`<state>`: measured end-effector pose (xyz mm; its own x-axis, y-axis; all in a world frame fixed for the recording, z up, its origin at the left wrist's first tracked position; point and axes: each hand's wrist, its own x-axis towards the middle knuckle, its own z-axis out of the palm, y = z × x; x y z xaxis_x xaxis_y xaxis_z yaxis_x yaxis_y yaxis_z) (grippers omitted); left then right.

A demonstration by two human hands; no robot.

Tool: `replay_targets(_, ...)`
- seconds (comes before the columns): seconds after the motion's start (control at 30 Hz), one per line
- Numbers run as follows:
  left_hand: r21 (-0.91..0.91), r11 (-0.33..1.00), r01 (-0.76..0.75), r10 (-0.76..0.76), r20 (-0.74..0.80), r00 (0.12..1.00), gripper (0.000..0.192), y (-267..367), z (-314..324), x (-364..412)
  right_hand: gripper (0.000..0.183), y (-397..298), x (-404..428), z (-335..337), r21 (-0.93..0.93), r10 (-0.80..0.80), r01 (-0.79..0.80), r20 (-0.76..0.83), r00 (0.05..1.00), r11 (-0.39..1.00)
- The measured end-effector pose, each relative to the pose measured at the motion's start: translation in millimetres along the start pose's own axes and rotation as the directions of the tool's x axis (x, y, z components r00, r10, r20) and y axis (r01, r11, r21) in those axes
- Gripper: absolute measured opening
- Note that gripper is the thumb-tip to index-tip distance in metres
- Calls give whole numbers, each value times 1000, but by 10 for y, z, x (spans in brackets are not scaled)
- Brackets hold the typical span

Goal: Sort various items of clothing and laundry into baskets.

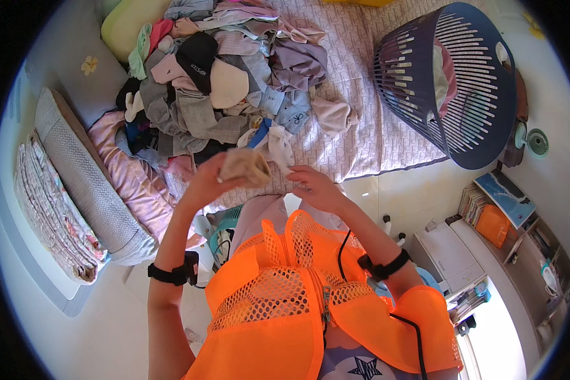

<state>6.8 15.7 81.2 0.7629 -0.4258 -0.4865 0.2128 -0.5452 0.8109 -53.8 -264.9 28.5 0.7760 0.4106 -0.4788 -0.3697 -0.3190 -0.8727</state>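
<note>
A tan, rolled or bunched sock-like fabric piece (pixel 246 168) is held in my left hand (pixel 210 183), above the near edge of the bed. My right hand (pixel 316 190) is just to its right, fingers spread and partly curled, beside a white cloth piece (pixel 280 145); whether it touches that cloth cannot be told. Beyond my hands lies a large heap of socks and clothes (pixel 194 114) in grey, pink, blue and black. A black sock with lettering (pixel 197 61) and a cream one (pixel 228 84) lie on top. A beige-pink sock (pixel 333 116) is at the heap's right edge.
A dark blue slotted plastic laundry basket (pixel 498 118) lies tilted on the patterned bedsheet (pixel 361 142), with clothes inside. Folded quilts and a grey pillow (pixel 92 180) are at the left. A white cabinet (pixel 449 254) and shelves with books (pixel 472 204) stand at the lower right.
</note>
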Motion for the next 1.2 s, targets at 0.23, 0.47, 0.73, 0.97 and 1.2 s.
replay_targets(0.23,5,999,42,-43,127,991,33,-13,76,89,25,-242,-258,-980,-14,166,-166,-14,986,986)
replay_targets(0.47,99,971,216,-209,-75,975,25,-349,-293,-37,33,-460,-323,-1528,695,387,45,-452,804,718)
replay_targets(0.73,-92,960,265,-278,-194,941,28,-212,-259,28,25,261,306,-1345,-410,-63,-252,-618,784,877)
replay_targets(0.97,15,984,177,-176,-53,983,37,74,35,292,47,985,894,-1104,-366,135,-313,-437,889,876)
replay_targets(1.2,-34,999,-21,22,34,999,62,684,297,504,25,-72,177,-773,-391,-58,-85,-340,939,916)
